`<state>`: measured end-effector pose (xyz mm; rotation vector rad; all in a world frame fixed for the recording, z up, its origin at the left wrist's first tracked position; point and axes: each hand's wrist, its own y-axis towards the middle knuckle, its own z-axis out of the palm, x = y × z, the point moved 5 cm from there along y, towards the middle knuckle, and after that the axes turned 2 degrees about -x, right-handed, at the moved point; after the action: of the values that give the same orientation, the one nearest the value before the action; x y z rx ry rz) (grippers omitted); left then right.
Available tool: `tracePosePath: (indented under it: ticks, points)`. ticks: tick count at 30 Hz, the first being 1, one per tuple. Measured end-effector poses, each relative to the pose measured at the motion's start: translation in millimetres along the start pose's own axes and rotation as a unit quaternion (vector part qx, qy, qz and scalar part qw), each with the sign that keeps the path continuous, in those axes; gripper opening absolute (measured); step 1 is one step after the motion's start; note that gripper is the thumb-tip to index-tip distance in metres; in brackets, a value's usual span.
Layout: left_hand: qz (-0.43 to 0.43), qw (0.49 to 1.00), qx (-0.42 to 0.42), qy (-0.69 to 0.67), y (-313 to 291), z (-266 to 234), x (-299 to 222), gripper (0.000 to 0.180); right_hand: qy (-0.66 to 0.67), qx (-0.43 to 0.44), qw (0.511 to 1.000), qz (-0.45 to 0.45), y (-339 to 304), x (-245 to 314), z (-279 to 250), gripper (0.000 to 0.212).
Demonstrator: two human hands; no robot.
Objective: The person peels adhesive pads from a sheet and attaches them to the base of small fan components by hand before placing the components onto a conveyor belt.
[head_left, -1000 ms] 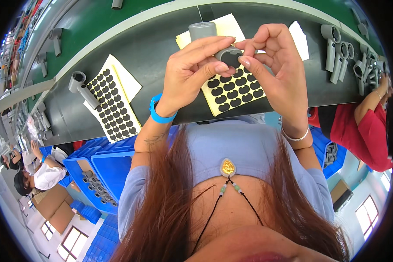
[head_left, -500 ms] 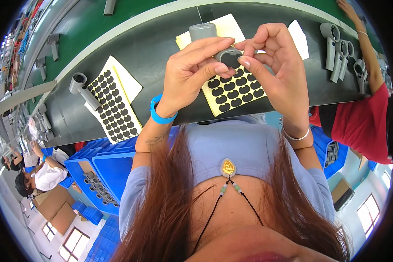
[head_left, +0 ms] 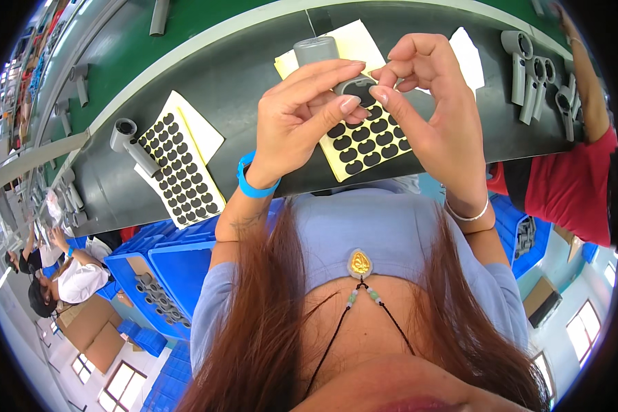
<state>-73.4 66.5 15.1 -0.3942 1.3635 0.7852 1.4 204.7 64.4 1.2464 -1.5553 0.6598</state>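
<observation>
My left hand (head_left: 292, 113) is closed round a grey plastic tubular housing (head_left: 353, 79), its end face turned toward me. A black oval sticker (head_left: 358, 94) covers that face. My right hand (head_left: 436, 113) is curled beside it, thumb tip at the sticker's right edge and forefinger bent above. Whether those fingers pinch anything is hidden. Under my hands lies a yellow-backed sheet of black stickers (head_left: 366, 146). Just beyond my left fingers is a grey rounded piece (head_left: 316, 49); whether it joins the held housing I cannot tell.
A second sticker sheet (head_left: 178, 168) lies at left, with a grey handled housing (head_left: 132, 145) across its edge. White paper (head_left: 465, 58) and several grey housings (head_left: 529, 82) are at right, near a co-worker's arm (head_left: 587, 89). Blue crates (head_left: 182, 264) stand below the dark worktable (head_left: 233, 82).
My right thumb has shifted slightly left against the sticker's edge. My left hand keeps its hold on the housing. At right, the co-worker's arm has moved a little.
</observation>
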Motion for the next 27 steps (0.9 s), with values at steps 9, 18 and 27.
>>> tracePosePath:
  ticks: [9, 18, 27]
  points:
    - [-0.007, 1.0, 0.008, 0.015, 3, -2, 1, 0.032, -0.092, -0.035, 0.995, 0.013, 1, 6, 0, 0.038]
    - [0.031, 0.998, -0.025, 0.052, 30, -19, -1, 0.024, -0.17, -0.097, 0.98, -0.014, 15, -16, -9, 0.052]
    - [0.27, 0.865, 0.042, 0.421, 203, -74, 68, 0.023, -0.16, -0.084, 0.984, 0.001, 41, -77, 9, 0.045]
